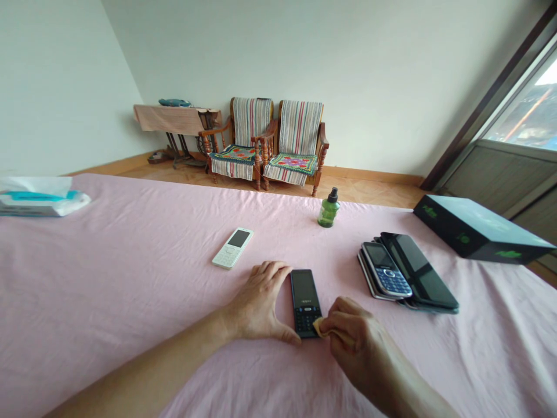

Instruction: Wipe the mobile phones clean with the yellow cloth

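Observation:
A black keypad phone (305, 290) lies face up on the pink cloth in front of me. My left hand (259, 305) braces it from the left, index finger at its top corner and thumb at its bottom corner. Pinched in my right hand (354, 331) is a small yellow cloth (319, 326), mostly hidden by the fingers, which touches the lower right of the keypad. Beyond my left hand lies a white keypad phone (233, 248), apart from both hands.
To the right, a blue keypad phone (386, 270) rests among stacked phones beside a large black device (424, 276). A green spray bottle (328, 209) stands farther back. A black box (478, 226) sits at the far right, a tissue pack (43, 203) at the far left. Two chairs (270, 145) stand beyond.

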Demonstrator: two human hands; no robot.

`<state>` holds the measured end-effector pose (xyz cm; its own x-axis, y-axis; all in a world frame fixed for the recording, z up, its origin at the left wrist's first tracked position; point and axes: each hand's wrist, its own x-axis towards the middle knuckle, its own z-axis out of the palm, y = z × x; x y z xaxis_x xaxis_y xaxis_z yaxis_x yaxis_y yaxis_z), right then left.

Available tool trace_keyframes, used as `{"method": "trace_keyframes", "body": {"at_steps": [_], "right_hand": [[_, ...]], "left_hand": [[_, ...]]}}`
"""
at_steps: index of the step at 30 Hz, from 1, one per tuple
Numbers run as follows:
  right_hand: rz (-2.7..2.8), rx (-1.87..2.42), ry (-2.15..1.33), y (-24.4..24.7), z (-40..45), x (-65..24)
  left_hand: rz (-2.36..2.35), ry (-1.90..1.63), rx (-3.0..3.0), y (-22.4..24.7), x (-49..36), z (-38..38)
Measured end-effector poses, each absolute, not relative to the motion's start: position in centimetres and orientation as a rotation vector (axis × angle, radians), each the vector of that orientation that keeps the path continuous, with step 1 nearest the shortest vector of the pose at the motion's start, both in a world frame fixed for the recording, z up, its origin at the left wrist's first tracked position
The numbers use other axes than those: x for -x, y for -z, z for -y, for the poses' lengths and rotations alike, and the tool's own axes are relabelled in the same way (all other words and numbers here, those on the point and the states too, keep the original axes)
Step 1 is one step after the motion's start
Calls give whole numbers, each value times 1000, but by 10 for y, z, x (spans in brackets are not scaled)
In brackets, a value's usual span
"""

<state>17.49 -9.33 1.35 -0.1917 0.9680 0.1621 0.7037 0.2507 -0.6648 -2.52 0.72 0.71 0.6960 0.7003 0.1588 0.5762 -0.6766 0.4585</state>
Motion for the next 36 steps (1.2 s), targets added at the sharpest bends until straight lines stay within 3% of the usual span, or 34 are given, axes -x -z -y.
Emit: {"method": "trace_keyframes", "body": {"at_steps": [23,36], "right_hand": [[2105,1428,-512,-16,91,-147],[2014,1553,-498,-12,92,-185]], "left_hand": [[-999,-505,-2546,-7,23,-4],[-980,-491,-2558,-7,25,-4]]}}
